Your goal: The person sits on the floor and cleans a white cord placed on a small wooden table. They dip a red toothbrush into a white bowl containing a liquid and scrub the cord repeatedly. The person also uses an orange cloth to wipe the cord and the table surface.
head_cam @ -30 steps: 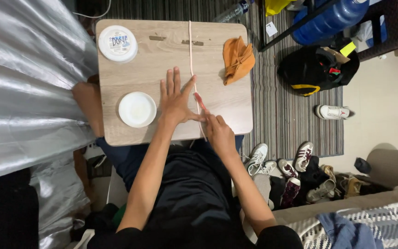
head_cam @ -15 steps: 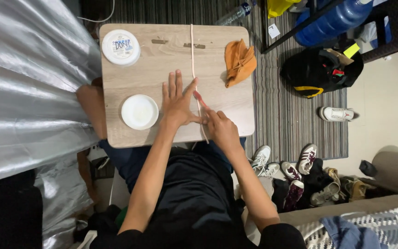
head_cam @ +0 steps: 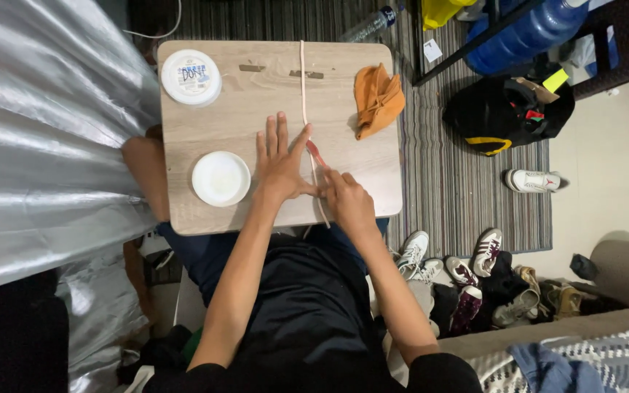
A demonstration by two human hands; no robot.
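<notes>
Left hand is spread flat, released, pinning the pale strip mid-frame on the table; right hand is clenched around a red-tipped tool. Best keep that palm firm.

Even, soft indoor light fell from overhead, bright on the wooden table and the pale floor at three o'clock. The silver sheet at nine o'clock threw broad streaks of glare. Corners at seven and eight o'clock sank into darkness. Shadows stayed short and faint; focus was sharp, edges slightly stretched.
</notes>
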